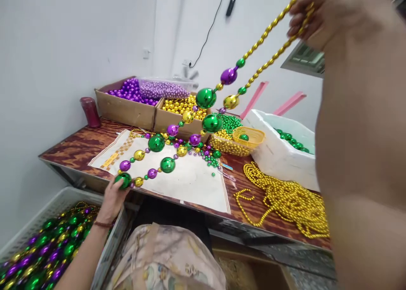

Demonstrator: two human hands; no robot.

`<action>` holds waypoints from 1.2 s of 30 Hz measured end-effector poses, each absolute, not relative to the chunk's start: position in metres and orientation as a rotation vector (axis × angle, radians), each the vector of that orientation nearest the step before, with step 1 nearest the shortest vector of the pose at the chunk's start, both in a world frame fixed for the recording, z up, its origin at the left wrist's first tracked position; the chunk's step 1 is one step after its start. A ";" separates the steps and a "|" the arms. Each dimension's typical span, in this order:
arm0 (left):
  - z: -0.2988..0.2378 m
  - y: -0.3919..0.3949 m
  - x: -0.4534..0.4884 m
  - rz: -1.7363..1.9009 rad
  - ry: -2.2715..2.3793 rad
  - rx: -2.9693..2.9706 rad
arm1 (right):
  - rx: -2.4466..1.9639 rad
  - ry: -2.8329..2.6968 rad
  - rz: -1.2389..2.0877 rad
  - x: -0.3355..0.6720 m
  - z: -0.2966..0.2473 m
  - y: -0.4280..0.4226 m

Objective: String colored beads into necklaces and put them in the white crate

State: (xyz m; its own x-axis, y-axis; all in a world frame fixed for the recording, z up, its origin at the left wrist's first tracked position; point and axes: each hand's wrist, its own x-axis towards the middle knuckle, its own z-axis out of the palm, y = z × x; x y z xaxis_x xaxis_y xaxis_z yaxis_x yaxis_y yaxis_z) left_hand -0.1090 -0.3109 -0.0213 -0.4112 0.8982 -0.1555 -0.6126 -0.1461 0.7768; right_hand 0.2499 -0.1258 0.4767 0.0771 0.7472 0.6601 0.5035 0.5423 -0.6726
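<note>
A long bead necklace (205,99) of green, purple and gold balls stretches diagonally over the table. My right hand (312,15), raised at the top right, pinches its thin gold end strands. My left hand (111,199), at the table's front left edge, grips the large green bead (123,179) at the necklace's lower end. The strand hangs taut between both hands above a white cloth (190,182) that lies on the wooden table (79,146).
Cardboard boxes of purple beads (131,91) and gold beads (180,105) stand at the back. A yellow basket (250,134), a white foam box (282,154) with green beads and a heap of gold strands (285,199) lie to the right. A grey crate (47,243) of finished necklaces sits lower left.
</note>
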 end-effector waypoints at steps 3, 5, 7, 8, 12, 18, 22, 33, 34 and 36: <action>-0.021 -0.327 -0.143 1.798 0.959 0.332 | -1.114 -1.502 0.427 0.247 0.427 -0.122; -0.024 -0.338 -0.163 1.840 1.000 0.275 | -1.108 -1.527 0.483 0.249 0.392 -0.116; -0.029 -0.348 -0.180 1.893 1.063 0.254 | -1.126 -1.559 0.557 0.252 0.361 -0.108; -0.031 -0.353 -0.188 1.914 1.094 0.252 | -1.136 -1.578 0.595 0.253 0.347 -0.105; -0.037 -0.370 -0.215 1.963 1.192 0.166 | -1.188 -1.551 0.787 0.250 0.300 -0.096; -0.031 -0.384 -0.235 1.978 1.221 0.000 | -1.114 -1.367 1.105 0.242 0.230 -0.089; -0.024 -0.391 -0.248 1.984 1.281 -0.081 | -1.164 -1.371 1.215 0.240 0.193 -0.087; -0.036 -0.421 -0.276 2.010 1.573 -0.175 | -1.422 -1.687 1.343 0.253 0.124 -0.083; -0.039 -0.427 -0.280 2.022 1.610 -0.182 | -1.417 -1.675 1.376 0.249 0.118 -0.084; -0.045 -0.440 -0.289 2.042 1.680 -0.212 | -1.376 -1.643 1.461 0.237 0.107 -0.091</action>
